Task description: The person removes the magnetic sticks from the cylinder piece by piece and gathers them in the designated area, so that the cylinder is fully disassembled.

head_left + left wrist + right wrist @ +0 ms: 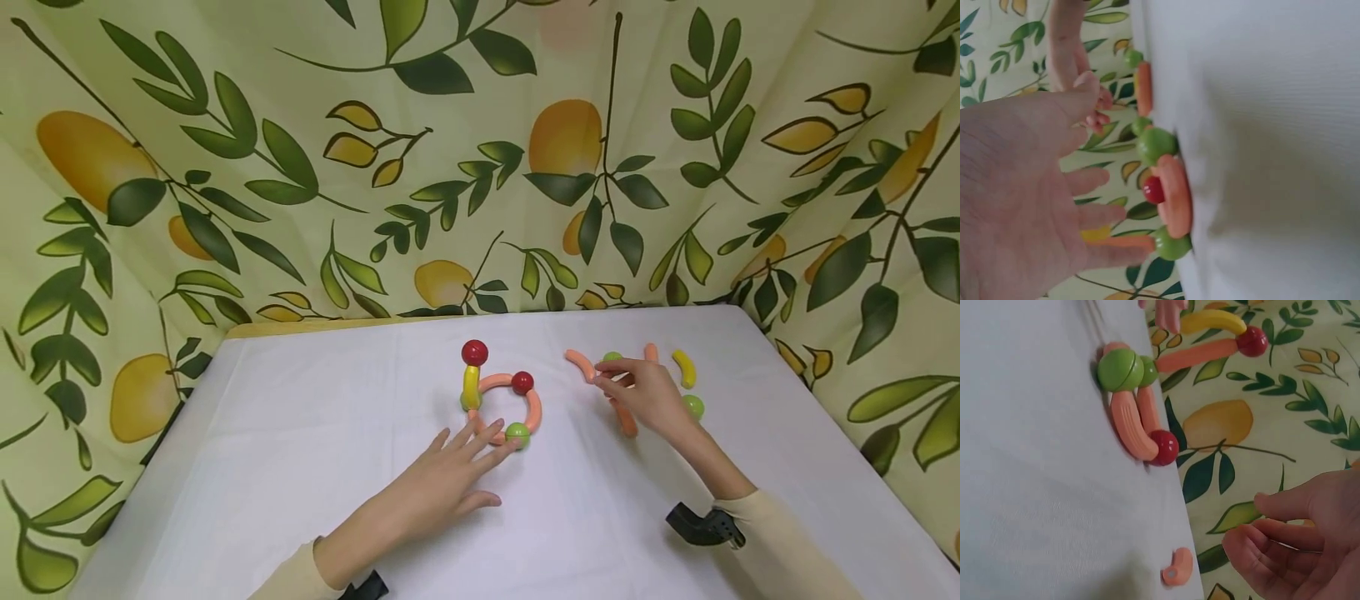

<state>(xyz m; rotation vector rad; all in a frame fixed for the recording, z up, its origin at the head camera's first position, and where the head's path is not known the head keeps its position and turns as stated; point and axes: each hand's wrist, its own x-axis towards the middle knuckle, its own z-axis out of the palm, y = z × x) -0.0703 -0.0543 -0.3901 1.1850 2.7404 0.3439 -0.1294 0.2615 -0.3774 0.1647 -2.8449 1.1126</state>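
A ring of pink curved rods [534,410] joined by a red ball [522,382] and green balls [517,433] lies on the table. From its left side rises a yellow curved rod [471,387] topped by another red ball [475,352]; the right wrist view also shows an upright pink rod [1200,355] there. My left hand [442,487], fingers spread, is at the ring's near edge; contact is unclear. Above the loose pieces, my right hand [647,396] has loosely curled fingers, thumb apart, near a loose pink curved rod [581,365]. Nothing shows in its grasp.
Around the right hand lie a yellow curved rod [685,368], green balls [693,406] and further pink rods [625,419], some partly hidden by the hand. A white cloth covers the table [315,400]. Fruit-patterned curtains [450,208] stand behind it and at both sides.
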